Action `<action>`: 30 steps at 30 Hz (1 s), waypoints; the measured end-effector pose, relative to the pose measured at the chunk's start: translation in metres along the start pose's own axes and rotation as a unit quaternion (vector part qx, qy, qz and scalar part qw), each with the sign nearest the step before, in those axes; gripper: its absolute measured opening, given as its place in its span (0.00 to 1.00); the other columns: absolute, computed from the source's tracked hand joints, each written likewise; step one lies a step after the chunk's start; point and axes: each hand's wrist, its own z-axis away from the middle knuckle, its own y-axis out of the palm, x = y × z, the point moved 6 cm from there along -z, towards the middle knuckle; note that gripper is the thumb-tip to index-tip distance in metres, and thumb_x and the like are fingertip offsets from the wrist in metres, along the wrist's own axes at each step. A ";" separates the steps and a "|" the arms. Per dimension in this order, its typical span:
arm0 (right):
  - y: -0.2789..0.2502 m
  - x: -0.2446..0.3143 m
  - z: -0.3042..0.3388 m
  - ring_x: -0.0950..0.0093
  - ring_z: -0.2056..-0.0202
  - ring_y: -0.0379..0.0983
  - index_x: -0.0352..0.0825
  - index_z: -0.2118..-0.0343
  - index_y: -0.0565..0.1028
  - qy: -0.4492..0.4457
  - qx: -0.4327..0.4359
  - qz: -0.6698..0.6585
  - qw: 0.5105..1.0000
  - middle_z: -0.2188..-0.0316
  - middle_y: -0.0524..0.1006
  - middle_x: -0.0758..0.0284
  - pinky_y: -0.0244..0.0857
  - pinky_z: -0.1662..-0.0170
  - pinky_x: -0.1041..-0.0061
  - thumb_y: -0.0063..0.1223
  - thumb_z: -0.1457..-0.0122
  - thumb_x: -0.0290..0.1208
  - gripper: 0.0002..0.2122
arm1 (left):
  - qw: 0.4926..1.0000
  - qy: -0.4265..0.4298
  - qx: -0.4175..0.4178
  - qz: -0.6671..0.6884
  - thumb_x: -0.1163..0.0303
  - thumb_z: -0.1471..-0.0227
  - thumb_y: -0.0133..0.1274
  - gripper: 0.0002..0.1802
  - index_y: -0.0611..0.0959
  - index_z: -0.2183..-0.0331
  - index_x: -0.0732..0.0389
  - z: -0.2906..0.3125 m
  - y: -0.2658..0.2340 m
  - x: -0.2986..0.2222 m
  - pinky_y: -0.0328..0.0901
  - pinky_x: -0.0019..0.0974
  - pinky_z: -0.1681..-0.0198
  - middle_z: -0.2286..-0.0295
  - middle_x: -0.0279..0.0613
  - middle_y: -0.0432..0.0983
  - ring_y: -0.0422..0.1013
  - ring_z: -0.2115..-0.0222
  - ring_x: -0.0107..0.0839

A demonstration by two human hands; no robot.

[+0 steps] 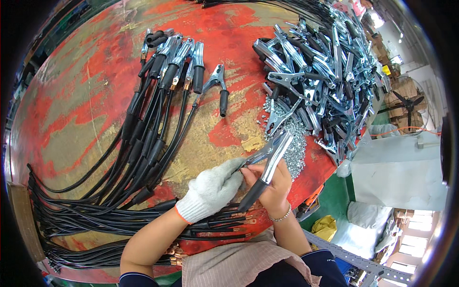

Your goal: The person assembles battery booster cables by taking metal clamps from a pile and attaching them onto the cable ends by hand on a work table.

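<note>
A silver metal spring clamp (276,160) with a black handle sleeve is held between my two hands near the table's front edge. My left hand (213,186), in a white knit glove, is closed round one arm of this clamp, mostly hiding that arm. Bare and wearing a bead bracelet, my right hand (274,189) pinches at the clamp beside the glove's fingertips. Whether its fingers also hold a small part is hidden. Just beyond my right hand lies a heap of small shiny metal fasteners (295,152).
A large pile of similar clamps (315,71) covers the table's right side. Clamps fitted to black cables (154,110) lie at left, with another clamp (217,81) beside them. More cables with copper lugs (248,218) run along the front edge. A fan (408,101) stands beyond the table.
</note>
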 end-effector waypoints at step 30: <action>-0.007 0.004 0.011 0.73 0.77 0.67 0.41 0.68 0.82 -0.099 -0.023 0.064 0.993 0.75 0.73 0.73 0.59 0.75 0.75 0.67 0.64 0.28 0.15 | 0.999 0.035 -0.014 -0.001 0.69 0.44 0.47 0.19 0.74 0.51 0.63 0.002 -0.001 -0.002 0.68 0.33 0.69 0.74 0.45 0.77 0.75 0.75 0.30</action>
